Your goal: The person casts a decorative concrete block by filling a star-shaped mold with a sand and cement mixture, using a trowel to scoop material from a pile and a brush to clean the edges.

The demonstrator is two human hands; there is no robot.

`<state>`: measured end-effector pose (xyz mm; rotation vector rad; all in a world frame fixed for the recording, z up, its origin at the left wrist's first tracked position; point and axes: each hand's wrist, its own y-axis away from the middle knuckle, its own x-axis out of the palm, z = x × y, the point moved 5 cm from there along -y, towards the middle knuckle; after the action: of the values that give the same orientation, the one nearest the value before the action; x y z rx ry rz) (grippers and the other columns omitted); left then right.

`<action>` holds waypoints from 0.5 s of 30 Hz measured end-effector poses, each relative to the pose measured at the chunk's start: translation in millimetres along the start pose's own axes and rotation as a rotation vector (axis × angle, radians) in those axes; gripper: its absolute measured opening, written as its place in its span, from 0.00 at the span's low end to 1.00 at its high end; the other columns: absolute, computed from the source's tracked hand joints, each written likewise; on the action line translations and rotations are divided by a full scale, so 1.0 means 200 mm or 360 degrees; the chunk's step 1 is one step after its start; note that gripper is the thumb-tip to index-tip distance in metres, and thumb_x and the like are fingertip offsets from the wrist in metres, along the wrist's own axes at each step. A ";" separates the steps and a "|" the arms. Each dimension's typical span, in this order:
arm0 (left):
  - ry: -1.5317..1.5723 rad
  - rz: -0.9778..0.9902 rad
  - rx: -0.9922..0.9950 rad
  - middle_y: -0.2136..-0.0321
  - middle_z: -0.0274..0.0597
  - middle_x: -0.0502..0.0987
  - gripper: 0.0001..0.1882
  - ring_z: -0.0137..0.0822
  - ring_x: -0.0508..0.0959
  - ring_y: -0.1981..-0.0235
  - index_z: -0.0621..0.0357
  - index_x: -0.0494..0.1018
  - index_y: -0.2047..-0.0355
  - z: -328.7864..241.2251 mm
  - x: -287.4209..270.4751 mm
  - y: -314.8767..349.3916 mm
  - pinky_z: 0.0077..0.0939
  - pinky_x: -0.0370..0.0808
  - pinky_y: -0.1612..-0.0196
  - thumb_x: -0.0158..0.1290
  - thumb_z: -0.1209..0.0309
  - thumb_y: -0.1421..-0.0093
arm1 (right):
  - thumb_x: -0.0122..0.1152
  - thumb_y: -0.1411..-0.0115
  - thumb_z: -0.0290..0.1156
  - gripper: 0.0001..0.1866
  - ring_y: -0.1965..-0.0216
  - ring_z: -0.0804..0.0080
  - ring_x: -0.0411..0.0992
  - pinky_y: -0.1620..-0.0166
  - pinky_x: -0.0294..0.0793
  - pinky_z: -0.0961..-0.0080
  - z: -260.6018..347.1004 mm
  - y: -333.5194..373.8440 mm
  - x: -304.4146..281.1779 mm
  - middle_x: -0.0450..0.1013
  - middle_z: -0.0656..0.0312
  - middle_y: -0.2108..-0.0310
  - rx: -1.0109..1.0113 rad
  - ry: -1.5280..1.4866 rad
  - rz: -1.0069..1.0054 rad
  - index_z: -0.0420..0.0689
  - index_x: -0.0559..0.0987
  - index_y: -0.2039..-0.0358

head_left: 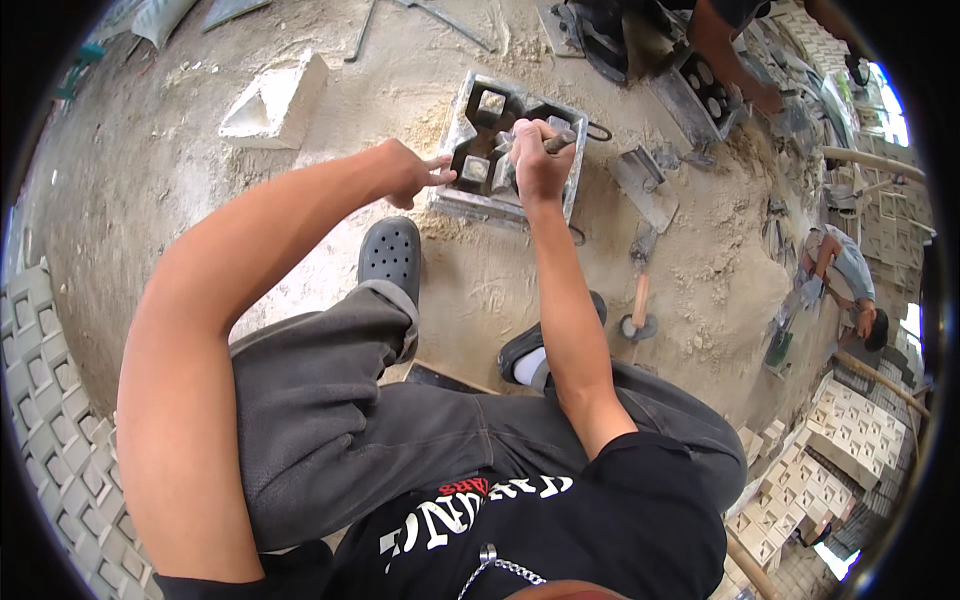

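In front of me on the dusty ground sits a square grey metal mould (pixel 500 207) with dark angular openings and pale square blocks inside. My right hand (pixel 540 170) is closed around a short dark handle (pixel 560 142) over the mould's right half; the tool's lower part is mostly hidden by my fingers. At the mould's left wall is my left hand (pixel 408 174), a couple of fingers stretched out against the rim and the others partly curled. It holds nothing that I can see.
A pale hollowed block (pixel 275 105) lies left of the mould. To the right are a flat metal plate (pixel 645 190) and a wooden-handled tool (pixel 640 293). Another person's arm (pixel 722 50) reaches toward a second mould (pixel 695 95); another person (pixel 845 270) crouches far right. Stacked patterned blocks (pixel 50 400) stand left.
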<state>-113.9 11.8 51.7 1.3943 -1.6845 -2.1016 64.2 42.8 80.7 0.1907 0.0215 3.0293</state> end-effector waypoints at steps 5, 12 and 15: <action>-0.0097 0.0036 0.0037 0.26 0.24 0.40 0.46 0.40 0.77 0.46 0.23 0.39 0.28 -0.03 -0.05 -0.03 0.41 0.76 0.51 0.55 0.56 0.39 | 0.56 0.41 0.26 0.20 0.87 0.84 0.59 0.82 0.54 0.81 -0.24 -0.08 -0.05 0.61 0.71 0.89 -0.0037 0.0313 0.0120 0.45 0.65 0.90; -0.0036 -0.0009 0.0050 0.26 0.23 0.39 0.46 0.40 0.78 0.47 0.23 0.39 0.28 -0.01 -0.06 -0.04 0.41 0.75 0.50 0.55 0.56 0.39 | 0.55 0.41 0.24 0.20 0.84 0.89 0.53 0.80 0.51 0.79 -0.19 0.00 -0.03 0.57 0.75 0.86 -0.0518 0.0426 0.0139 0.45 0.62 0.89; -0.0050 0.0015 0.0042 0.26 0.22 0.40 0.46 0.40 0.78 0.49 0.23 0.38 0.28 0.00 -0.07 -0.03 0.40 0.75 0.51 0.54 0.55 0.39 | 0.56 0.43 0.26 0.17 0.84 0.85 0.57 0.80 0.55 0.75 -0.13 -0.04 0.05 0.59 0.68 0.89 -0.0284 0.0588 0.0349 0.41 0.66 0.88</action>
<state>-103.2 21.2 55.5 1.3650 -1.7331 -2.1148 52.5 50.6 55.9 -0.4073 -0.2541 3.2104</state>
